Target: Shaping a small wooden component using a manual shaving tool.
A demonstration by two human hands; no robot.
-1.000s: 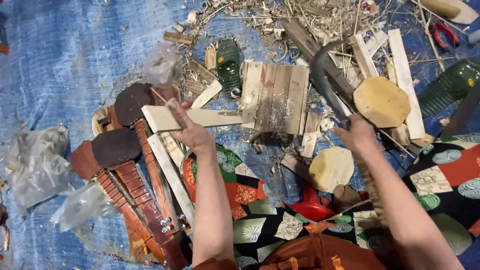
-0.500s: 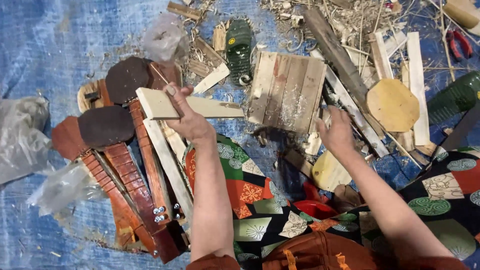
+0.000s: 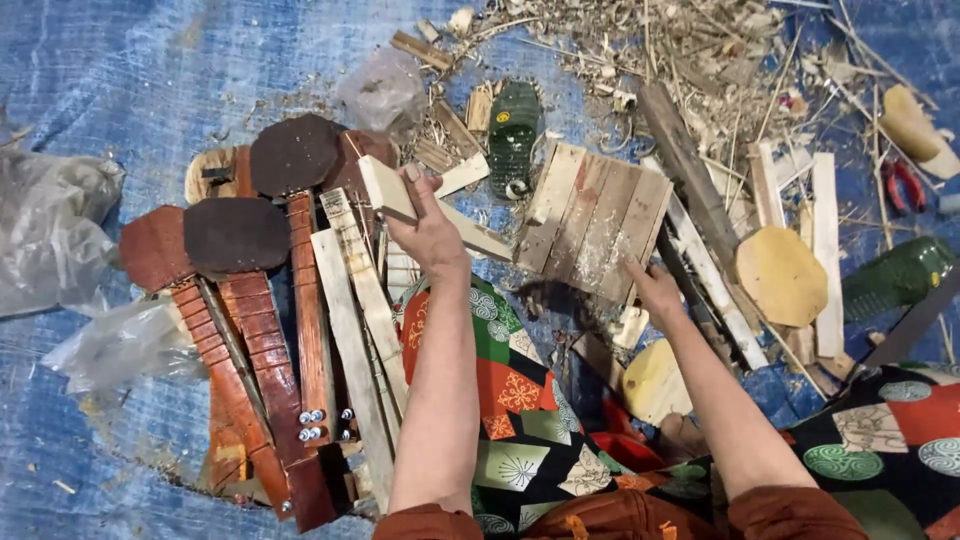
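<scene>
The left hand grips a pale wooden bar near its middle, holding it slantwise above the blue tarp. The right hand (fingers loosely open, holding nothing) touches the lower edge of a slatted wooden board. Dark paddle-shaped wooden pieces lie just left, and a green sandal rests above the board.

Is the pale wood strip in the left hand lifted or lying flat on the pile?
Lifted. The left hand grips the wood strip at its middle, fingers wrapped around it, holding it slanted above the sticks and the slatted board.
</scene>
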